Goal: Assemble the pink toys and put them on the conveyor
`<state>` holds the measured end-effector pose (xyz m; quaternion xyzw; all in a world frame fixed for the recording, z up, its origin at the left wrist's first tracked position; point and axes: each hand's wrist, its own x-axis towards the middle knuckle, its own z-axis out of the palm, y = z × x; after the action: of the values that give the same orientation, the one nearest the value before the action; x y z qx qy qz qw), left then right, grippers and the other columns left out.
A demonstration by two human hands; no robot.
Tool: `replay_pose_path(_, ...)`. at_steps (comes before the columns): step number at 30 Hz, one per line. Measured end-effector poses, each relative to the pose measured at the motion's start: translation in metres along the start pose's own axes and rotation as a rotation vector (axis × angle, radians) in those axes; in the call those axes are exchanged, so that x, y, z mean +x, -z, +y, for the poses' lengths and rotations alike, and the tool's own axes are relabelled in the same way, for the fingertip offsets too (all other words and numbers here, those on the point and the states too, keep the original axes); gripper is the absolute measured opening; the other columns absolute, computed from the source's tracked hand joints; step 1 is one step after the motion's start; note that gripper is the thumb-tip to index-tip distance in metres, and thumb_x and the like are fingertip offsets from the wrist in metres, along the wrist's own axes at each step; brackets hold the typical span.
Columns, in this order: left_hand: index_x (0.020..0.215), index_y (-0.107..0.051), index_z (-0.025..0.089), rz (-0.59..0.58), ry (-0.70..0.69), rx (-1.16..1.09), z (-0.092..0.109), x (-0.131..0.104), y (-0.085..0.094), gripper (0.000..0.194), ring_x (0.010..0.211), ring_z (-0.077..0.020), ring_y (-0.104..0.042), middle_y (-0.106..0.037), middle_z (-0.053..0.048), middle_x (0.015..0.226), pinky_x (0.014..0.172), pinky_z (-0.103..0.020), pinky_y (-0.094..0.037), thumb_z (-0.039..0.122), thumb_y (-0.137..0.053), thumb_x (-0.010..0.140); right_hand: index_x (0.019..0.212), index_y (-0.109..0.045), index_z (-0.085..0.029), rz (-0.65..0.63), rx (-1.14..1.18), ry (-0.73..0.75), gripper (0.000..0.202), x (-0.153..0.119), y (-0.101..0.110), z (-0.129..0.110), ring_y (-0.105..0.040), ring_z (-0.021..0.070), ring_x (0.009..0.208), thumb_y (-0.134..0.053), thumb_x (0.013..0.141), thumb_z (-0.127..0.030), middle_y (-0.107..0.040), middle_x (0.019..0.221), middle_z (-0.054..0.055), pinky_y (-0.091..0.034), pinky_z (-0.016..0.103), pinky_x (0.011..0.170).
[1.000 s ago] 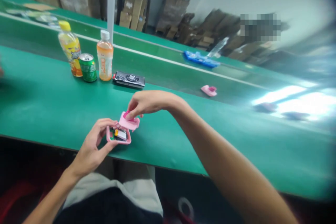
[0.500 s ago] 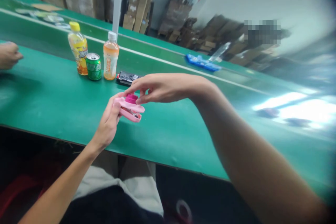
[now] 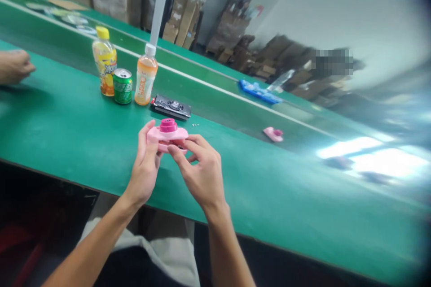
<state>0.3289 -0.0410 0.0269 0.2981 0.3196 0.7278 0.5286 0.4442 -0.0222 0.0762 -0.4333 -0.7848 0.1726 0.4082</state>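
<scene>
Pink toy camera (image 3: pixel 167 133) pinched between left hand (image 3: pixel 145 168) and right hand (image 3: pixel 201 173); yellow bottle (image 3: pixel 105 61), orange bottle (image 3: pixel 145 76) both hold juice, capped.

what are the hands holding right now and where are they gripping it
Both hands hold one pink toy camera above the green table. The left hand grips its left end; the right hand pinches its lower right edge.

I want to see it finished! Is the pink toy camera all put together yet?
Nearly. The pink toy camera has its front shell with the round lens on top of the back. The left hand and right hand both pinch it at the edges. A dark gap shows at the seam, so it looks not fully closed.
</scene>
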Motion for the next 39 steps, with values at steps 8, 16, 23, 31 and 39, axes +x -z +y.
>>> replay_pose_path(8, 0.139, -0.042, 0.026, 0.056, 0.027, 0.098, -0.021, 0.006, -0.001, 0.050, 0.128, -0.0245, -0.062, -0.059, -0.012, 0.142, 0.109, -0.039, -0.050, 0.059, -0.050, 0.103, 0.102, -0.077, -0.017, 0.184, -0.034, 0.053, 0.026, -0.022, -0.024, 0.031, -0.066, 0.0256, 0.124, -0.057, 0.104, -0.033, -0.066, 0.135, 0.017, -0.057, 0.043, 0.101)
replay_pose_path(16, 0.138, -0.042, 0.028, 0.088, 0.007, 0.232, -0.034, 0.004, 0.011, 0.055, 0.135, -0.0255, -0.054, -0.053, -0.010, 0.142, 0.120, -0.045, -0.038, 0.066, -0.052, 0.099, 0.096, -0.057, -0.022, 0.386, 0.456, -0.276, 0.025, -0.042, -0.051, 0.039, -0.071, 0.0263, 0.119, -0.069, 0.096, -0.045, -0.075, 0.122, 0.015, -0.058, 0.044, 0.100)
replay_pose_path(23, 0.133, -0.042, 0.026, 0.036, 0.008, 0.291, -0.029, 0.006, 0.017, 0.058, 0.128, -0.0240, -0.056, -0.054, -0.010, 0.136, 0.116, -0.042, -0.040, 0.069, -0.054, 0.096, 0.105, -0.067, -0.021, 0.278, 0.609, -0.341, 0.026, -0.039, -0.050, 0.040, -0.069, 0.0217, 0.112, -0.073, 0.092, -0.042, -0.073, 0.115, 0.009, -0.058, 0.037, 0.099)
replay_pose_path(31, 0.130, -0.043, 0.025, -0.126, -0.118, 0.606, -0.016, -0.016, 0.036, 0.055, 0.116, -0.0223, -0.060, -0.054, -0.010, 0.127, 0.102, -0.037, -0.049, 0.070, -0.045, 0.099, 0.088, -0.063, -0.022, -0.114, 0.750, -0.468, 0.033, -0.044, -0.010, 0.040, -0.068, 0.0233, 0.117, -0.088, 0.078, -0.042, -0.074, 0.111, 0.006, -0.057, 0.034, 0.099)
replay_pose_path(39, 0.136, -0.035, 0.028, -0.151, -0.141, 0.865, -0.019, -0.028, 0.056, 0.040, 0.130, -0.0250, -0.052, -0.046, -0.012, 0.135, 0.109, -0.041, -0.048, 0.055, -0.033, 0.108, 0.085, -0.059, -0.021, -0.285, 0.711, -0.470, 0.031, -0.045, -0.008, 0.032, -0.069, 0.0195, 0.101, -0.084, 0.079, -0.039, -0.070, 0.097, 0.001, -0.058, 0.032, 0.094)
